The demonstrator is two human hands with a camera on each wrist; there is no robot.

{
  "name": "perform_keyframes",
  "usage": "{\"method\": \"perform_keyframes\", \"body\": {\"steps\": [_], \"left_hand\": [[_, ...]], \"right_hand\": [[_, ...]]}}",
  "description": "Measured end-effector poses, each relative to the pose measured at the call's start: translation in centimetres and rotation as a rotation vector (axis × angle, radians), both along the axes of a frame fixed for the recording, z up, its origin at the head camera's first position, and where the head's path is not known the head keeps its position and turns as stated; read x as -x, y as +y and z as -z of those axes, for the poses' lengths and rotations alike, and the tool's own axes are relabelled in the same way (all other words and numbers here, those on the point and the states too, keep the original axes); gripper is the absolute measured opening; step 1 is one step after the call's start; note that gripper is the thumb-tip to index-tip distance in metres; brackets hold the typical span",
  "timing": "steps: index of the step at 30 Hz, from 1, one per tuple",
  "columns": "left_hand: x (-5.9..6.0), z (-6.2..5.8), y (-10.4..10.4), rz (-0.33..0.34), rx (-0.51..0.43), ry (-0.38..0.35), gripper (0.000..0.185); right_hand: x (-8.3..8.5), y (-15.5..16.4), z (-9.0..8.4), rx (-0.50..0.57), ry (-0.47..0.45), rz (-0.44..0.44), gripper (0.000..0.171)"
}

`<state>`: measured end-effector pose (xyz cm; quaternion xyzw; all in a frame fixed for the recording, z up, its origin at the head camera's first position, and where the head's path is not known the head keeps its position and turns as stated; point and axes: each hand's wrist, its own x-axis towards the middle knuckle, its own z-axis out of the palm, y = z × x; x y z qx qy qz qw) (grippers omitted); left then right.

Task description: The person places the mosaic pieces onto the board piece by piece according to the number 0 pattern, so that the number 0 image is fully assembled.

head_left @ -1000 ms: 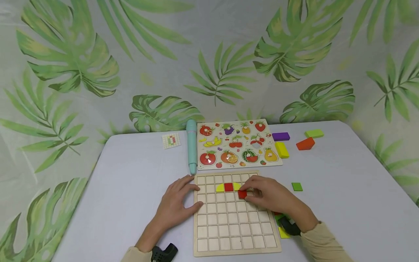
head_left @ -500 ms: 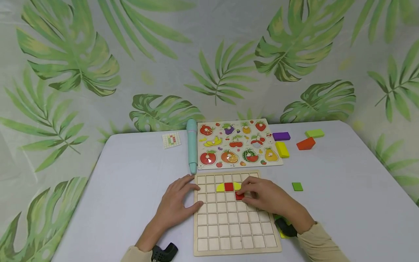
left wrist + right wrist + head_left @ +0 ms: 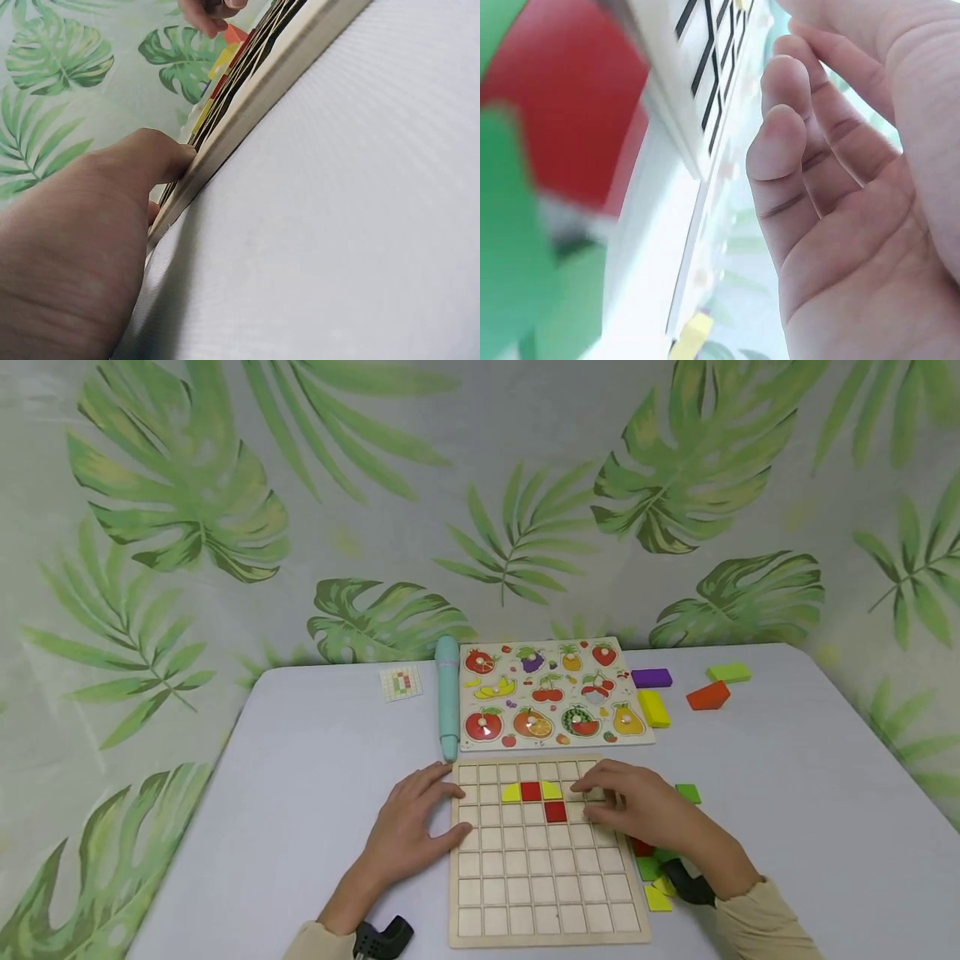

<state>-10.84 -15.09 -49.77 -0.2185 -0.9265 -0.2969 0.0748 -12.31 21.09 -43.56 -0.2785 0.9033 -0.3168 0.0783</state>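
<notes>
A wooden grid board lies on the table in front of me. In its second row sit a yellow piece, a red square and another yellow piece; a second red square sits one row lower. My left hand rests with straight fingers against the board's left edge. My right hand hovers over the board's right side, fingers loosely bent and holding nothing, just right of the lower red square. The right wrist view shows its empty palm beside the board's edge.
A fruit peg puzzle and a teal pen lie beyond the board. Purple, yellow, orange and green blocks sit at the back right. A small green square and loose red, green, yellow pieces lie right of the board. A small pattern card is back left.
My right hand set the red square into the third row of the board, let go of it and drew back to the right. The left hand stayed put.
</notes>
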Motion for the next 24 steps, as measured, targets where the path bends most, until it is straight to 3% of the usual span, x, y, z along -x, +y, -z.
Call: {"method": "perform_keyframes", "body": {"steps": [9,24], "left_hand": [[0.0,0.0,0.1,-0.010,0.016,-0.010,0.038],[0.2,0.3,0.0,-0.008,0.015,-0.004,0.038]], "right_hand": [[-0.9,3.1,0.3,-0.004,-0.011,0.021,0.026],[-0.5,6.7,0.3,-0.081,-0.157,-0.008,0.035]]}}
